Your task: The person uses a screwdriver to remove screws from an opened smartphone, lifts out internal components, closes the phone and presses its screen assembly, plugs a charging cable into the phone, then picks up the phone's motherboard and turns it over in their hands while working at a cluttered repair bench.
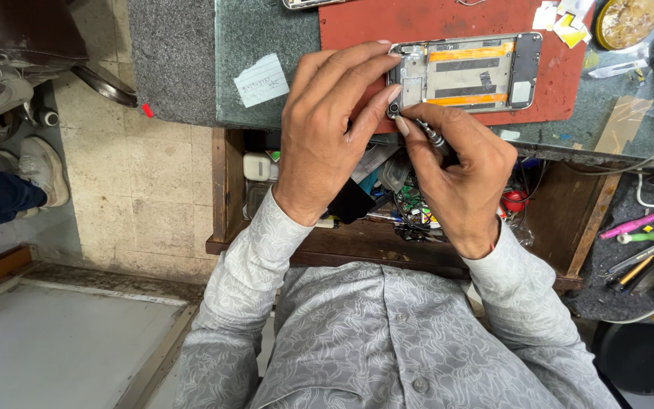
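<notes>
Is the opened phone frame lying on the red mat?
Yes, the opened phone frame lies flat on the red mat, with the left hand steadying its end and the right hand holding a screwdriver to it.

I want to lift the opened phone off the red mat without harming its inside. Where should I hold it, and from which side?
Probably best by the two long metal edges of the phone, thumb on one and fingers on the other, coming from its free right end. It lies flat on the red mat with the inside facing up, and the left hand and the screwdriver in the right hand occupy its left end.
</notes>
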Demonstrator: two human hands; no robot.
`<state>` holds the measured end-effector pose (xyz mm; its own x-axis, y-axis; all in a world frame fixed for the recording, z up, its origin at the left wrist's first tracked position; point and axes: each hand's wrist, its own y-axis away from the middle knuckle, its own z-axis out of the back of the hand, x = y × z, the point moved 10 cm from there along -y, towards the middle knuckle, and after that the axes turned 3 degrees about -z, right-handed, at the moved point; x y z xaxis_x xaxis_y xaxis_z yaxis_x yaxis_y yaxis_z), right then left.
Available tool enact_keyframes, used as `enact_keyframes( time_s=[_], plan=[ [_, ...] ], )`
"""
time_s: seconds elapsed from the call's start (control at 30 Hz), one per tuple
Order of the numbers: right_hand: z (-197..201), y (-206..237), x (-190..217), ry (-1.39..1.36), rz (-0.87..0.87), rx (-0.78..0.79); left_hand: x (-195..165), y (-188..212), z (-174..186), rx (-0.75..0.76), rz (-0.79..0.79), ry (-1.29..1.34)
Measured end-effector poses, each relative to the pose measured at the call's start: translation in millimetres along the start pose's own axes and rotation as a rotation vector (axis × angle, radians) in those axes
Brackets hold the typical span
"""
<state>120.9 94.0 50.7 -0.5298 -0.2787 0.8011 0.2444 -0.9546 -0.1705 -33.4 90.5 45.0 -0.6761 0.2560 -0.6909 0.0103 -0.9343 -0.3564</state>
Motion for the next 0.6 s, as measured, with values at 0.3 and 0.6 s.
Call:
enact_keyframes(
  time_s=[0.3,0.6],
  plan=[
    [0,1,3,0.010,0.041,-0.017,-14,1,1,-0.003,-0.081,-0.096],
    [18,-8,12,0.129,0.114,-0.060,-16,2,1,-0.014,-0.108,-0.132]
  ],
)
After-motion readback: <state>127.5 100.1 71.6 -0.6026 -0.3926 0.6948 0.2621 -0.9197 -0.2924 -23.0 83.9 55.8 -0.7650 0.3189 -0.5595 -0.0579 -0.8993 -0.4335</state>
